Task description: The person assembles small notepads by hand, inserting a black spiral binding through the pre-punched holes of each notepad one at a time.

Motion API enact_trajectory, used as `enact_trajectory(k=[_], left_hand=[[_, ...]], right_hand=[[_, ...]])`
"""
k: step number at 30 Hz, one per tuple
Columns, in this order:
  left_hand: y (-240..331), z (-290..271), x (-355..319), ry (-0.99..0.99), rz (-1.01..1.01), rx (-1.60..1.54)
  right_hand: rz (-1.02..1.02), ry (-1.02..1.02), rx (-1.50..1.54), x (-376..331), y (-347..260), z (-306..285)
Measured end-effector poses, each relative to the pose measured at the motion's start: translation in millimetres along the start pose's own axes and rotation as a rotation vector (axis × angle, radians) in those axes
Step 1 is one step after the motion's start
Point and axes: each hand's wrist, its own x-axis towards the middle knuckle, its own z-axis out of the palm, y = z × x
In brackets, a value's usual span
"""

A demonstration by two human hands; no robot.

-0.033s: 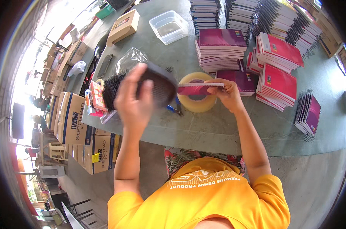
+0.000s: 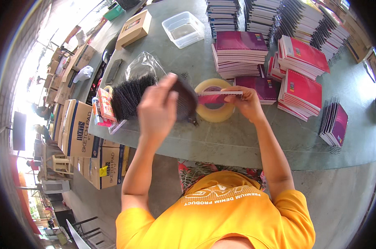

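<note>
My left hand (image 2: 154,114), blurred by motion, grips a dark, rounded thing with a finely ridged face (image 2: 183,99); its kind cannot be made out. Between the fingers and thumb of my right hand (image 2: 247,101) is a small notebook (image 2: 217,98) with a pink-purple cover, its perforated edge facing up. The dark thing meets or overlaps the notebook's left end. Beneath the notebook, a wide roll of clear tape (image 2: 215,116) lies flat on the table. A bundle of black binding coils (image 2: 129,99) is left of my left hand.
Purple notebooks (image 2: 240,43) and red notebooks (image 2: 302,89) are stacked right of centre on the green table (image 2: 237,141). Coil-bound purple notebooks (image 2: 335,124) stand farther right. Behind are tall coil-bound stacks (image 2: 223,16), a clear plastic tub (image 2: 183,31) and a cardboard box (image 2: 134,29).
My left hand has shifted right with the dark thing, which now covers more of the notebook's left end and the pliers. More of the coil bundle shows. My right hand has barely moved.
</note>
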Motion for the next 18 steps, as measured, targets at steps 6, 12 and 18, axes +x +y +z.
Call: enact_trajectory(k=[6,12,18], left_hand=[[6,15,4,0.056,-0.026,-0.059],[0,26,-9,-0.223,-0.013,-0.164],[11,39,-10,-0.236,0.023,-0.010]], right_hand=[[-0.002,-0.009,0.010,0,-6,0],[-0.046,-0.051,-0.049,-2,-7,2],[-0.060,-0.016,-0.025,1,-5,4]])
